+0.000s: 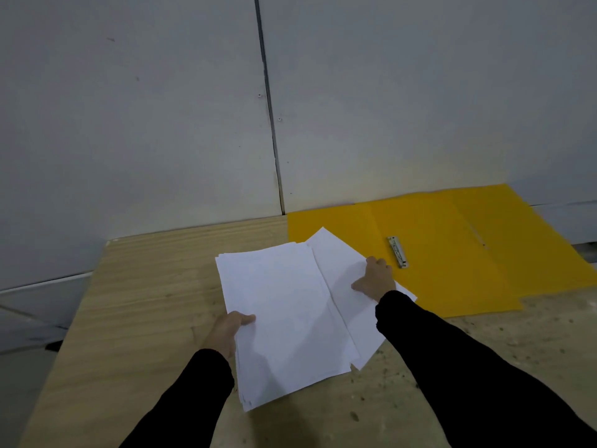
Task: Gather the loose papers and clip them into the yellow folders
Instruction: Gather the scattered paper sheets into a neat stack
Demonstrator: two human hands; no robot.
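Where papers (290,312) overlap folder (452,253) edge, right hand (376,279) grips

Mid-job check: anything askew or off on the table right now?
Yes: the paper stack is not squared. The sheets under the right hand fan out at an angle from those the left hand grips, overlapping the open yellow folder. Dark specks dot the table.

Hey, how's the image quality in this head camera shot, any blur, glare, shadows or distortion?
Head view: dim, even light with no glare; wide-angle bending curves the wall seam and the far edge of the table; soft shadows fall on the papers near the left hand and right hand; the whole frame is slightly soft, so the metal clip on the yellow folder lacks fine detail.
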